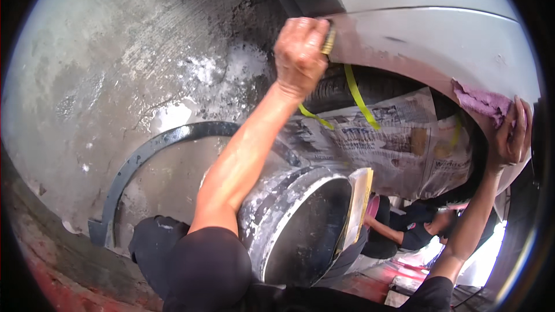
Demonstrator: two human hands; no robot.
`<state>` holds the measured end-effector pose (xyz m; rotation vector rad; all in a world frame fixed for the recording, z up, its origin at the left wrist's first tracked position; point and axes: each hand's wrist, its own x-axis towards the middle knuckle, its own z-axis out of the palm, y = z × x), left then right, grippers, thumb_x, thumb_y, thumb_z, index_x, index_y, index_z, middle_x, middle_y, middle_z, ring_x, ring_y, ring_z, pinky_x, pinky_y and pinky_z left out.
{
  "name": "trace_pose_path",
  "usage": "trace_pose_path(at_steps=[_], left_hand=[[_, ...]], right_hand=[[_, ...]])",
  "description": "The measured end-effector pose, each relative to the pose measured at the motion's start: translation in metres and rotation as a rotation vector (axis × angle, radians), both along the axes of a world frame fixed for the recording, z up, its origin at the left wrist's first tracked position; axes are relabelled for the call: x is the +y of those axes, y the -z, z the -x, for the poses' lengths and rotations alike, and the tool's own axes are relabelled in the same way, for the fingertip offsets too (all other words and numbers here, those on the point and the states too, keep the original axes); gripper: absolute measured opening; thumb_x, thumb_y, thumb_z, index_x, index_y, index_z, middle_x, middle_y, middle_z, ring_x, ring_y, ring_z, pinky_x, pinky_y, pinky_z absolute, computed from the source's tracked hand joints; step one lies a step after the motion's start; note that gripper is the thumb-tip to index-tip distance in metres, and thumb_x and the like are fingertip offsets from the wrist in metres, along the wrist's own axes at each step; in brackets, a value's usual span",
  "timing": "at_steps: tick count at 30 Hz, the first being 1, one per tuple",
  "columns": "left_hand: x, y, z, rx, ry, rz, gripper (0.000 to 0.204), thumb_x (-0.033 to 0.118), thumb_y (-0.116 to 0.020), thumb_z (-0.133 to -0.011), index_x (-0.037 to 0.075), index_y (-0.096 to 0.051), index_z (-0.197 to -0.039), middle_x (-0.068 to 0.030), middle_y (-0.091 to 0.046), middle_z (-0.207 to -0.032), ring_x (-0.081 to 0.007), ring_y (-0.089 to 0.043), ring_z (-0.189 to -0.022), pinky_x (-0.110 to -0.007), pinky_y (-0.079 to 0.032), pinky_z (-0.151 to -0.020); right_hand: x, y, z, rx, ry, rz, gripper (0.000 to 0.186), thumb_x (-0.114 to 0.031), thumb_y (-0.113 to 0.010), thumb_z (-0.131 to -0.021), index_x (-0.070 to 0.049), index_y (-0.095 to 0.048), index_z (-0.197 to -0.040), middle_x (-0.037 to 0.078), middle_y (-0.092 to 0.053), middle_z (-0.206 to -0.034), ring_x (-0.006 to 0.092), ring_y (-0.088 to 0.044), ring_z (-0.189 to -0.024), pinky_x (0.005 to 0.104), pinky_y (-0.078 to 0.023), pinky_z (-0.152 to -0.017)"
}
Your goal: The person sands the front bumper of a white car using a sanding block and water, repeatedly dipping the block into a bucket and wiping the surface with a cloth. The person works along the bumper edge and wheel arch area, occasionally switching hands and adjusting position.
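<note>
**My left fingers [315,37] and right fingers [522,118] both have hold of something**

My left fingers are curled tight round a thin yellow block with a dark edge [329,41]. I think I grip it from the side so its flat face can sit on the car. It is right at the corner of the smooth, silver-grey metal car panel [416,40], just above the wheel hole. My right fingers are bent over a soft, purple-pink cloth [484,103], and they pin it to the same panel, on the far right of the curve. So the panel is right by both sets of fingers, and it stretches between them.

Under the curve is a black rubber tyre [327,91], with grey printed newspaper [376,144] over it. Bright yellow-green tape strips [359,101] lie there too. I guess the paper keeps muck off.

Closer to me is a round, spotty grey bucket with a white rim [315,225], maybe put there for easy reach. A flat yellow-and-white sheet [357,205] leans on its rim. A black curved strip [144,150] lies on the wet grey concrete floor [104,104]. Past the bucket, someone in dark clothes [415,234] is low down.
</note>
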<state>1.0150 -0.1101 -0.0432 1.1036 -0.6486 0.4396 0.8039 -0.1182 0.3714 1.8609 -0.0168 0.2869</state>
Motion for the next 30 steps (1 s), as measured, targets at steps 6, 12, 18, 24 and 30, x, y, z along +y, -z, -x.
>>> trace_pose_path(at_steps=[6, 12, 18, 24, 30], left_hand=[[0.011, -0.035, -0.004, -0.033, 0.064, 0.064, 0.035, -0.01, -0.069, -0.065, -0.002, -0.071, -0.099, -0.0114, -0.066, -0.088, -0.0317, -0.064, -0.083, -0.04, -0.054, -0.072], [0.007, 0.003, -0.005, 0.023, 0.021, -0.066, 0.034, -0.012, -0.065, -0.064, -0.003, -0.071, -0.096, -0.0126, -0.066, -0.088, -0.0318, -0.065, -0.084, -0.041, -0.054, -0.072], [0.009, -0.011, -0.005, -0.029, 0.004, -0.028, 0.033, -0.011, -0.066, -0.063, -0.002, -0.071, -0.094, -0.0118, -0.067, -0.089, -0.0305, -0.065, -0.083, -0.041, -0.055, -0.073], [0.008, -0.019, -0.008, -0.01, 0.019, -0.022, 0.031, -0.009, -0.068, -0.064, -0.001, -0.071, -0.093, -0.0118, -0.068, -0.09, -0.0308, -0.065, -0.082, -0.039, -0.055, -0.073], [0.005, -0.008, -0.009, -0.048, -0.02, 0.013, 0.033, -0.009, -0.067, -0.063, -0.001, -0.072, -0.094, -0.0107, -0.068, -0.089, -0.0303, -0.066, -0.082, -0.04, -0.054, -0.073]], right_hand=[[0.009, 0.003, -0.008, 0.138, 0.031, 0.167, 0.02, -0.001, -0.076, -0.087, -0.001, -0.076, -0.107, 0.011, -0.075, -0.106, 0.0264, -0.072, -0.098, 0.0353, -0.056, -0.085], [0.0, 0.0, -0.006, 0.033, -0.015, 0.029, 0.02, -0.002, -0.077, -0.087, -0.001, -0.077, -0.107, 0.011, -0.075, -0.105, 0.0262, -0.072, -0.098, 0.0352, -0.056, -0.086], [0.002, 0.004, -0.006, 0.03, 0.006, 0.044, 0.021, -0.001, -0.077, -0.087, -0.001, -0.077, -0.108, 0.011, -0.075, -0.105, 0.0256, -0.072, -0.099, 0.0352, -0.056, -0.086], [-0.002, -0.002, 0.0, 0.01, 0.003, 0.031, 0.021, -0.006, -0.079, -0.087, -0.001, -0.076, -0.107, 0.01, -0.075, -0.107, 0.0261, -0.072, -0.098, 0.0351, -0.057, -0.085], [0.002, -0.003, -0.003, 0.105, 0.02, 0.146, 0.022, -0.008, -0.08, -0.086, -0.001, -0.076, -0.107, 0.009, -0.075, -0.107, 0.0269, -0.072, -0.098, 0.035, -0.057, -0.086]])
